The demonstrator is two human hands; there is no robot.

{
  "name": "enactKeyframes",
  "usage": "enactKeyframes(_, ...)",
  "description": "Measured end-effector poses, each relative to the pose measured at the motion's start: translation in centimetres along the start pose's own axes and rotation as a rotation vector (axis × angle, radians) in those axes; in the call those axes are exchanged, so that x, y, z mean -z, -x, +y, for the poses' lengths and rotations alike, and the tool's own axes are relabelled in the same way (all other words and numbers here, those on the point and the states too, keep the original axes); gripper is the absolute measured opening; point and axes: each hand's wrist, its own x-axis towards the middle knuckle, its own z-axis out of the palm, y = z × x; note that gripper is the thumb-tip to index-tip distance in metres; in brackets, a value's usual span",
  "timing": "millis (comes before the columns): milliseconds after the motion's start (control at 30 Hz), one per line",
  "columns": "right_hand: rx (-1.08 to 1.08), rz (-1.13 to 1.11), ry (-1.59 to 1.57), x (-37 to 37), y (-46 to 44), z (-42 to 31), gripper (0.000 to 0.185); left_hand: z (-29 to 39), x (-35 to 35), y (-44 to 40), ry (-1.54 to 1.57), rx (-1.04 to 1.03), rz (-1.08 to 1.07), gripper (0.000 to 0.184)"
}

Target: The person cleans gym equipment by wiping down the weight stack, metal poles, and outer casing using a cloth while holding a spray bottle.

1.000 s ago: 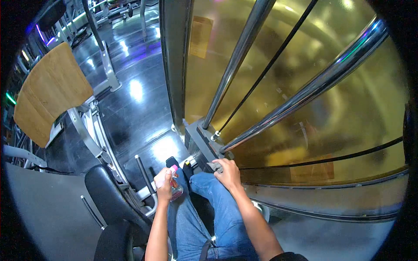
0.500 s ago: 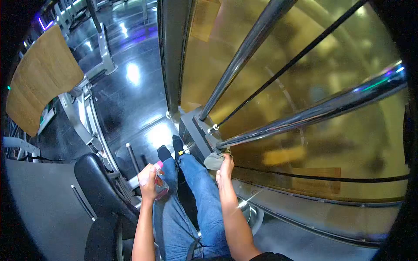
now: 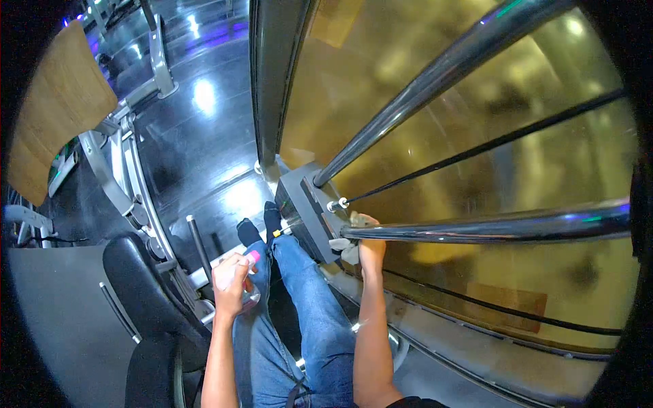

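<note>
My left hand (image 3: 228, 282) is wrapped around a clear spray bottle (image 3: 251, 299) with a pink top, held above my left thigh. In my right hand (image 3: 371, 257) is a grey cloth (image 3: 349, 251), bunched around the lower end of a chrome guide rod (image 3: 476, 233). The rod crosses in front of that hand, hiding part of the fingers. Right beside the cloth is the dark weight stack (image 3: 303, 211), where a second chrome rod (image 3: 394, 112) and a black cable (image 3: 476, 148) also meet it. A small yellow-tipped pin (image 3: 278, 233) sticks out of the stack's near side.
A black padded seat (image 3: 146, 285) and metal machine frame stand at my left. Beyond them is a curved wooden panel (image 3: 64, 109). A yellowish glossy panel (image 3: 435, 183) fills the right side, edged by a grey upright (image 3: 275, 75). Dark shiny floor (image 3: 197, 149) lies ahead.
My right hand and the cloth have shifted right and slightly up, with fingers now reaching behind the rod. The view has turned a little. My left hand still holds the bottle.
</note>
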Motion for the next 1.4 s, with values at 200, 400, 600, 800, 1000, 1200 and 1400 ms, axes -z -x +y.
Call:
enactKeyframes(200, -0.073, -0.43, -0.013, 0.7, -6.9, 2.0, 0.019, -1.3, -3.7, -2.8, 0.199, 0.086, -0.097, 0.04)
enactKeyframes(400, 0.058, -0.622, -0.137, -1.4, -7.7, -2.7, 0.021, -2.7, -6.3, -4.9, 0.321, 0.148, -0.178, 0.035)
enactKeyframes(600, 0.099, -0.782, -0.258, -6.3, -12.3, -4.7, 0.022, -4.5, -6.7, -6.2, 0.276, 0.132, -0.154, 0.043)
enactKeyframes(800, 0.106, -0.706, -0.189, -6.5, -12.4, -2.9, 0.024, -6.9, -7.6, -6.0, 0.517, 0.029, -0.016, 0.042)
enactKeyframes(1000, -0.092, -0.577, 0.235, -1.0, -9.8, -1.6, 0.022, -8.9, -7.4, -5.9, 0.564, -0.018, 0.003, 0.042)
enactKeyframes(1200, -0.002, -0.711, 0.046, -2.0, -12.0, -1.7, 0.03, -10.3, -6.9, -6.4, 0.5, 0.002, -0.069, 0.038)
enactKeyframes(1400, 0.054, -0.791, -0.25, -8.0, -16.7, -6.7, 0.028, -11.1, -6.5, -6.3, 0.575, 0.032, -0.043, 0.034)
